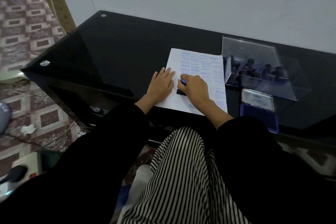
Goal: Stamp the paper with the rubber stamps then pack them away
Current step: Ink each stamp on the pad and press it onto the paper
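The paper (215,71) is lying on the black glass surface (127,51), near the front edge and just in front of the person. Many blue prints are already covering it, with the words SAMPLE, FRAGILE and AIR MAIL in rows.

The left hand (161,85) is lying flat on the left part of the sheet. Its fingers (168,72) are straight and close together, and they are pressing the paper down.

The right hand (195,87) is gripping a rubber stamp (181,92) from above, with its fingers curled round the stamp. The black base is showing under the hand and is sitting on the paper, just beside the left hand. A small blue part is showing between the fingertips; I cannot tell if it belongs to the stamp.

To the right of the paper, a clear plastic box (291,85) is standing on the surface, touching or almost touching the sheet's right edge. Its clear lid (249,49) is standing open at the back. Inside, several other stamps (251,63) with dark round handles are standing upright in rows. The exact number is hard to tell through the plastic.

In front of the box, an ink pad (258,114) is lying open near the front edge of the surface. Its blue pad is facing up and its silver lid is lying folded back toward the box.
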`<state>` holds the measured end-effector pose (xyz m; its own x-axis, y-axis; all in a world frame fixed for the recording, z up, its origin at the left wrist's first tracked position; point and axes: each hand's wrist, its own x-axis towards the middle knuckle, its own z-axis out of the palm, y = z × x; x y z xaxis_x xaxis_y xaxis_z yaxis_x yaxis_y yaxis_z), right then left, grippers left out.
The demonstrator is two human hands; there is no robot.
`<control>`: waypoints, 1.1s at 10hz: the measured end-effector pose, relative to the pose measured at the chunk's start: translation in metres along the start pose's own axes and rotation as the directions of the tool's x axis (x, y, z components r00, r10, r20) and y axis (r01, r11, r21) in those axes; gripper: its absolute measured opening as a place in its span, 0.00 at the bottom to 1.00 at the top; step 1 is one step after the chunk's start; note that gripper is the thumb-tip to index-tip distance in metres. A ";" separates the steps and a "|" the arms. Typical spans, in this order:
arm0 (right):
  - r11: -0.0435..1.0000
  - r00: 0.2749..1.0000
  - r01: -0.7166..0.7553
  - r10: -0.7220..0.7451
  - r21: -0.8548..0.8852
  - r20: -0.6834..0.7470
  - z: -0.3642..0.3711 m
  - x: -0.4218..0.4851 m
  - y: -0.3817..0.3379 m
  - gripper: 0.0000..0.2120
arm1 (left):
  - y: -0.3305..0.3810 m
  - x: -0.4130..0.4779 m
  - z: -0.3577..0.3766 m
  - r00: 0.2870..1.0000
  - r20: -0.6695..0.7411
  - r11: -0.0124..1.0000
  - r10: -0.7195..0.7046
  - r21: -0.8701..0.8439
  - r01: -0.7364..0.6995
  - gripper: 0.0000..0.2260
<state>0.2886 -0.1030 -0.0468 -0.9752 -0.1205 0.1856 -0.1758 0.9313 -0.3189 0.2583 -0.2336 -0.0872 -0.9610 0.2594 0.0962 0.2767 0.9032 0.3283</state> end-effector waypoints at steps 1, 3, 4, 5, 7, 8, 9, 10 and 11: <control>1.000 1.000 -0.009 0.009 -0.005 -0.022 0.003 0.000 -0.001 0.15 | 0.000 0.000 0.000 1.000 0.009 1.000 -0.003 -0.009 0.003 0.20; 1.000 0.995 0.005 -0.007 -0.015 -0.102 0.012 -0.006 0.002 0.13 | -0.001 0.000 0.000 1.000 0.003 1.000 0.000 -0.018 0.000 0.20; 1.000 0.995 0.009 -0.011 -0.014 -0.103 0.012 -0.005 0.002 0.12 | -0.001 0.000 0.001 1.000 -0.003 1.000 0.005 -0.011 -0.005 0.20; 1.000 0.996 0.004 -0.004 0.001 -0.085 0.012 -0.002 0.002 0.12 | -0.002 0.000 0.002 1.000 -0.013 1.000 0.004 -0.009 -0.005 0.20; 1.000 0.996 -0.011 0.012 0.007 -0.091 0.012 0.001 0.002 0.12 | -0.002 0.001 0.003 1.000 -0.026 1.000 0.004 -0.020 -0.005 0.20; 1.000 0.994 0.001 -0.001 0.001 -0.106 0.014 -0.004 0.002 0.12 | -0.002 0.001 0.003 1.000 -0.025 1.000 0.003 -0.013 -0.004 0.20; 1.000 0.993 0.003 -0.003 0.003 -0.117 0.015 -0.006 0.002 0.11 | -0.001 0.001 0.003 1.000 -0.022 1.000 0.002 -0.006 -0.002 0.20; 1.000 0.995 0.005 -0.004 0.008 -0.103 0.015 -0.003 0.003 0.11 | -0.001 0.001 0.003 1.000 -0.022 1.000 0.002 0.004 -0.002 0.20; 1.000 0.997 -0.005 0.007 0.028 -0.077 0.012 0.001 0.003 0.10 | -0.001 0.001 0.004 1.000 -0.031 1.000 0.003 0.006 -0.003 0.20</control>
<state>0.2853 -0.1043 -0.0587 -0.9632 -0.0867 0.2545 -0.1743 0.9220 -0.3456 0.2570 -0.2332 -0.0909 -0.9596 0.2514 0.1263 0.2793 0.9044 0.3225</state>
